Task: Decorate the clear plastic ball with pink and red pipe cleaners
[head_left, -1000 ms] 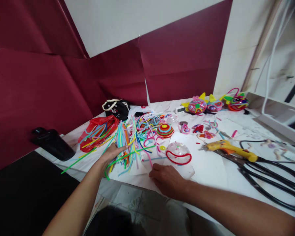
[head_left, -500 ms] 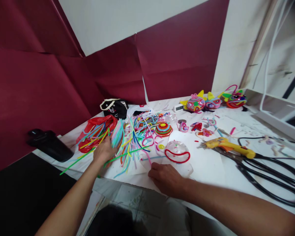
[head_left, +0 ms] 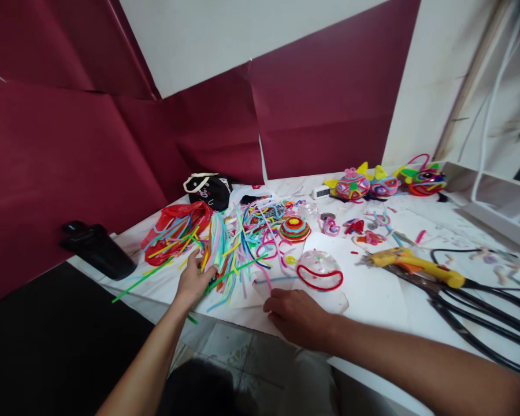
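My left hand (head_left: 193, 279) rests at the near left edge of a heap of multicoloured pipe cleaners (head_left: 219, 240). Its thumb and fingers are apart and touch orange and yellow strands. Lying beneath and beside it are long green pipe cleaners (head_left: 134, 285). Close to the table's front edge, my right hand (head_left: 295, 315) is closed on the lower end of a pink pipe cleaner (head_left: 268, 281); the grip itself is partly hidden. Just beyond that hand sits a clear plastic dome (head_left: 318, 263) with a red pipe cleaner loop (head_left: 323, 285) on its front.
A coiled striped dome (head_left: 294, 229) stands behind the clear one. To the right lie a yellow glue gun (head_left: 416, 264) and large black-handled scissors (head_left: 472, 318). Decorated balls (head_left: 352, 186) line the back. At left are a red plastic bag (head_left: 162, 222), black pouch (head_left: 212, 192) and black bottle (head_left: 99, 249).
My left hand has shifted from the green strands toward the orange and yellow ones, its fingers now more clearly spread. My right hand stays in place. The view has turned slightly left.
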A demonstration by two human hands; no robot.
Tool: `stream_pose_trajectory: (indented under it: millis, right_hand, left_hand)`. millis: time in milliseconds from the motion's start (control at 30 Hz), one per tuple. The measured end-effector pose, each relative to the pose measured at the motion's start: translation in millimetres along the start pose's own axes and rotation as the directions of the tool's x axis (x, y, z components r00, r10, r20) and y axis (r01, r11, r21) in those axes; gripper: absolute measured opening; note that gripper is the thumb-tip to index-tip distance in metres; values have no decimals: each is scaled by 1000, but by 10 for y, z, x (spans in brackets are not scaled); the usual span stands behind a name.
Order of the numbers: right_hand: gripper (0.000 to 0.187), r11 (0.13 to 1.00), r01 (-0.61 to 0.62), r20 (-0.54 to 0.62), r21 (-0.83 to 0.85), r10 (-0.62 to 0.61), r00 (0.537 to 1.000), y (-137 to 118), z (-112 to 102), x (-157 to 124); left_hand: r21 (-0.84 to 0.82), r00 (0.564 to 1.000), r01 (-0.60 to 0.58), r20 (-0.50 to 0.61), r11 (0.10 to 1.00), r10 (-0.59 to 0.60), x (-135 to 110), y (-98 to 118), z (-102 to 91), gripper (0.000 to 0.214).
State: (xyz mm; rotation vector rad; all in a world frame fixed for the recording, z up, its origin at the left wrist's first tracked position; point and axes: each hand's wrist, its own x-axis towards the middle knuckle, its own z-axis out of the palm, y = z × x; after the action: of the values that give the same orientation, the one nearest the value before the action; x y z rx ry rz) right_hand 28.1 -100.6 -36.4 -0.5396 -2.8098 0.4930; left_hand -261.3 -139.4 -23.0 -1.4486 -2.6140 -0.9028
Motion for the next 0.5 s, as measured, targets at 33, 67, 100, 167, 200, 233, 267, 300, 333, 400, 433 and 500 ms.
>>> stream_pose_trajectory:
  millis: [33, 67, 100, 167, 200, 233, 267, 300, 333, 400, 433, 500]
  right_hand:
    - [22, 1000, 4, -10, 12, -4, 1000, -29, -28, 25]
    - [21, 1000, 14, -28, 16, -14, 1000, -65, -59, 58]
    - [20, 999, 31, -54, 12, -30, 998, -104, -89, 102]
    - [19, 998, 70, -127, -2, -70, 989, -182, -131, 227]
    - [20, 996, 92, -170, -4, -91, 981, -215, -134, 310]
    - [21, 994, 105, -213, -4, -103, 972, -238, -122, 406]
    - [22, 993, 120, -249, -7, -118, 961, -251, -93, 511]
    - [26, 989, 149, -279, -17, -147, 949, -252, -49, 623]
    - [30, 984, 175, -309, -33, -176, 935, -244, 9, 736]
    - [35, 975, 213, -323, -57, -220, 920, -205, 148, 945]
    - [36, 974, 216, -318, -61, -224, 921, -180, 221, 1031]
    - [39, 975, 214, -308, -67, -224, 925, -132, 354, 1149]
  left_hand:
    - [-20, 1000, 5, -17, 1000, -6, -29, -12, 25, 75]
    - [-40, 999, 8, -32, 999, -10, -54, -23, 52, 74]
    - [-58, 999, 9, -46, 998, -12, -75, -31, 78, 74]
    - [-87, 998, 10, -68, 996, -16, -108, -38, 129, 73]
    - [-97, 997, 11, -79, 995, -19, -122, -37, 152, 73]
    - [-105, 996, 11, -86, 994, -20, -135, -34, 174, 73]
    - [-112, 995, 7, -93, 994, -17, -147, -29, 195, 73]
    - [-116, 995, -6, -103, 993, -6, -159, -25, 213, 73]
    - [-115, 993, -28, -117, 993, 14, -171, -23, 229, 73]
    - [-95, 985, -113, -139, 989, 99, -190, -27, 255, 68]
    - [-79, 978, -163, -143, 984, 150, -197, -34, 264, 63]
    - [-50, 964, -239, -131, 970, 230, -205, -57, 274, 53]
